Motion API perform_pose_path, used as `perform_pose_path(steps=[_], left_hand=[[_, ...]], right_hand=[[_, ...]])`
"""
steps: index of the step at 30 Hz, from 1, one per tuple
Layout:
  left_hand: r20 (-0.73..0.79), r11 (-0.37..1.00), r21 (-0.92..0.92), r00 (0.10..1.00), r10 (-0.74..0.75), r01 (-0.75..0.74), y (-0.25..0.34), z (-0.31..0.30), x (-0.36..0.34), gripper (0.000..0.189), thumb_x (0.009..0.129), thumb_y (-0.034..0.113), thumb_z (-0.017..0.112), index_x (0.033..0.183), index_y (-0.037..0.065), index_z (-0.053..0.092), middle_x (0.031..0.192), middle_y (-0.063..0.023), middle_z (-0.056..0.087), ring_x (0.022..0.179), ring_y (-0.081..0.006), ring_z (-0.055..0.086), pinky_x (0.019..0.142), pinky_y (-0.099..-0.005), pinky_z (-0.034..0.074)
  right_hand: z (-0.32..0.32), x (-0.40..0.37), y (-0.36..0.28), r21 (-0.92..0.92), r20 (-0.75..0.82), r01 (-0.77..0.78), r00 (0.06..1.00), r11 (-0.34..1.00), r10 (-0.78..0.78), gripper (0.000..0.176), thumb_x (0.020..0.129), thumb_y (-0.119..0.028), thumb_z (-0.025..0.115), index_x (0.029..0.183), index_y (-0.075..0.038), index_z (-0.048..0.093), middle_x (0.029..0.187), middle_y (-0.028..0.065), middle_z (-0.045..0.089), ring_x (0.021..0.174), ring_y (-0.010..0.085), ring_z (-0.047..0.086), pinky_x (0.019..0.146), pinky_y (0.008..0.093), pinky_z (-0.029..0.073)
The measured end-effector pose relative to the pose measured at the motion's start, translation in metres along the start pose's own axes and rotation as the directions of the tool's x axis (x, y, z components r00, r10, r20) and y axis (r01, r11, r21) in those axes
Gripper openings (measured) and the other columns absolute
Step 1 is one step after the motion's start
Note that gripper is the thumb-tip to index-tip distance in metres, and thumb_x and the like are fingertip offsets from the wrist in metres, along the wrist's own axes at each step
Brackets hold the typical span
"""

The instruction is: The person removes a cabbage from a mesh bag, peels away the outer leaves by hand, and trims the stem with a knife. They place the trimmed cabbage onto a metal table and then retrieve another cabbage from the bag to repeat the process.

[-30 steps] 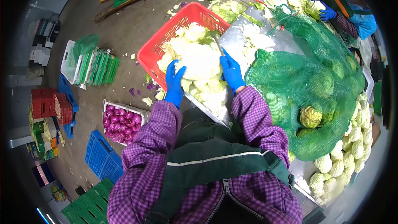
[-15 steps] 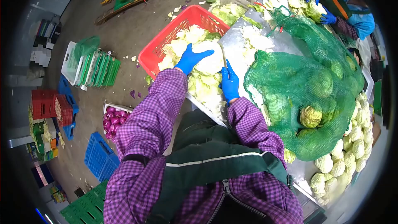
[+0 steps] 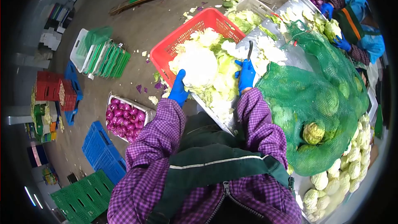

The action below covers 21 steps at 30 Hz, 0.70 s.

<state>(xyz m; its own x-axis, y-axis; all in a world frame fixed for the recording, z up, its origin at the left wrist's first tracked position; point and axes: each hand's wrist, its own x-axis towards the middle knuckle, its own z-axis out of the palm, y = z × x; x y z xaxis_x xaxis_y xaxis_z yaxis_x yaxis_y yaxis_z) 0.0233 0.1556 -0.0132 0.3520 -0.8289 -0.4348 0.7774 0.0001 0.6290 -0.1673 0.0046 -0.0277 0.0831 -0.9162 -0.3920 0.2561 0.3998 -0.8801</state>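
Observation:
My left hand (image 3: 179, 89), in a blue glove, grips the near left side of a pale, trimmed cabbage (image 3: 200, 67). The cabbage is overexposed, so its surface is hard to read. My right hand (image 3: 246, 76), also gloved in blue, is closed around a knife (image 3: 250, 51) whose dark blade points up and away from me. Loose pale-green cabbage leaves (image 3: 226, 74) lie between the two hands at the corner of the metal table. Just beyond the cabbage stands a red plastic crate (image 3: 166, 54) holding more leaves.
A green mesh sack (image 3: 286, 79) of cabbages covers the table to my right, with several trimmed cabbages (image 3: 319, 181) near it. A co-worker's gloved hand (image 3: 342, 42) is by a cabbage at far right. A box of purple onions (image 3: 124, 118) and a blue pallet (image 3: 101, 149) sit on the floor at left.
My left hand has moved from the top of the cabbage down to its near left side. My right hand with the knife has moved right, away from the cabbage. The view has shifted slightly.

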Motion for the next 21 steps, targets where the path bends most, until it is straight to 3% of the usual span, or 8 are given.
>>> perform_pose_path(steps=[3, 5, 6, 8, 9, 11, 14, 21], left_hand=[[0.021, 0.993, -0.094, 0.997, 0.079, -0.077, 0.003, -0.002, 0.001, 0.060, 0.088, 0.029, 0.059, 0.137, 0.003, 0.037, 0.131, -0.0107, 0.050, 0.115, -0.0245, 0.053, 0.097, -0.0388, 0.043], [0.101, 0.946, 0.043, 0.944, 0.315, -0.320, 0.000, 0.007, 0.005, 0.058, 0.086, 0.019, 0.059, 0.137, 0.002, 0.036, 0.129, -0.0118, 0.050, 0.116, -0.0249, 0.052, 0.097, -0.0382, 0.043], [0.101, 0.948, 0.043, 0.946, 0.309, -0.314, 0.000, 0.016, 0.002, 0.058, 0.086, 0.019, 0.059, 0.137, 0.002, 0.036, 0.129, -0.0118, 0.050, 0.116, -0.0249, 0.052, 0.097, -0.0382, 0.043], [0.062, 0.926, 0.088, 0.930, 0.362, -0.367, 0.003, 0.033, 0.000, 0.058, 0.085, 0.011, 0.058, 0.137, 0.001, 0.034, 0.128, -0.0123, 0.051, 0.116, -0.0246, 0.051, 0.097, -0.0373, 0.043], [0.072, 0.928, 0.089, 0.932, 0.356, -0.361, 0.002, 0.036, 0.000, 0.058, 0.085, 0.011, 0.058, 0.137, 0.001, 0.034, 0.128, -0.0123, 0.051, 0.116, -0.0246, 0.051, 0.097, -0.0373, 0.043], [0.090, 0.945, 0.036, 0.943, 0.320, -0.324, 0.001, 0.038, -0.002, 0.059, 0.086, 0.018, 0.060, 0.137, 0.003, 0.035, 0.128, -0.0120, 0.051, 0.115, -0.0247, 0.052, 0.096, -0.0377, 0.044], [0.083, 0.970, -0.014, 0.967, 0.242, -0.242, -0.006, 0.036, 0.002, 0.061, 0.092, 0.036, 0.052, 0.139, 0.004, 0.032, 0.134, -0.0128, 0.047, 0.119, -0.0288, 0.049, 0.101, -0.0427, 0.039], [0.095, 0.986, -0.114, 0.987, 0.133, -0.122, -0.016, 0.045, 0.000, 0.064, 0.092, 0.045, 0.047, 0.140, 0.006, 0.032, 0.135, -0.0130, 0.046, 0.121, -0.0295, 0.048, 0.103, -0.0427, 0.037]], right_hand=[[0.012, -0.020, -0.024, -0.179, 0.101, 0.066, 0.994, 0.982, -0.048, 0.060, 0.091, -0.027, 0.057, 0.141, -0.007, 0.031, 0.096, 0.0100, 0.066, 0.046, 0.0078, 0.045, 0.042, 0.0227, 0.040], [0.029, -0.063, -0.043, -0.235, 0.237, 0.055, 0.972, 0.970, 0.002, 0.083, 0.080, -0.029, 0.072, 0.144, -0.007, 0.024, 0.096, 0.0079, 0.063, 0.052, 0.0066, 0.048, 0.044, 0.0223, 0.040], [0.038, -0.075, -0.037, -0.317, 0.269, 0.177, 0.959, 0.932, -0.090, 0.080, 0.077, -0.028, 0.074, 0.140, -0.005, 0.032, 0.089, 0.0058, 0.061, 0.056, 0.0065, 0.051, 0.045, 0.0222, 0.040], [0.044, -0.082, -0.035, -0.409, 0.362, 0.236, 0.929, 0.881, -0.080, 0.057, 0.078, -0.023, 0.072, 0.125, -0.001, 0.049, 0.080, 0.0047, 0.058, 0.055, 0.0075, 0.052, 0.045, 0.0224, 0.041], [0.043, -0.084, -0.040, -0.407, 0.353, 0.236, 0.932, 0.882, -0.087, 0.057, 0.078, -0.023, 0.072, 0.125, -0.001, 0.049, 0.080, 0.0047, 0.058, 0.055, 0.0075, 0.052, 0.045, 0.0224, 0.041], [0.041, -0.088, -0.053, -0.168, 0.275, 0.076, 0.961, 0.983, -0.028, 0.019, 0.083, -0.015, 0.066, 0.093, -0.004, 0.053, 0.061, 0.0031, 0.055, 0.042, 0.0086, 0.047, 0.038, 0.0225, 0.036], [0.027, -0.084, -0.067, -0.169, 0.204, -0.101, 0.969, 0.980, 0.135, 0.014, 0.083, -0.013, 0.064, 0.085, -0.007, 0.052, 0.057, 0.0036, 0.054, 0.041, 0.0093, 0.047, 0.036, 0.0228, 0.036], [-0.001, -0.061, -0.027, 0.120, 0.169, -0.134, 0.979, 0.984, 0.112, 0.015, 0.080, -0.012, 0.065, 0.082, -0.007, 0.051, 0.058, 0.0040, 0.052, 0.043, 0.0113, 0.048, 0.036, 0.0239, 0.034]])
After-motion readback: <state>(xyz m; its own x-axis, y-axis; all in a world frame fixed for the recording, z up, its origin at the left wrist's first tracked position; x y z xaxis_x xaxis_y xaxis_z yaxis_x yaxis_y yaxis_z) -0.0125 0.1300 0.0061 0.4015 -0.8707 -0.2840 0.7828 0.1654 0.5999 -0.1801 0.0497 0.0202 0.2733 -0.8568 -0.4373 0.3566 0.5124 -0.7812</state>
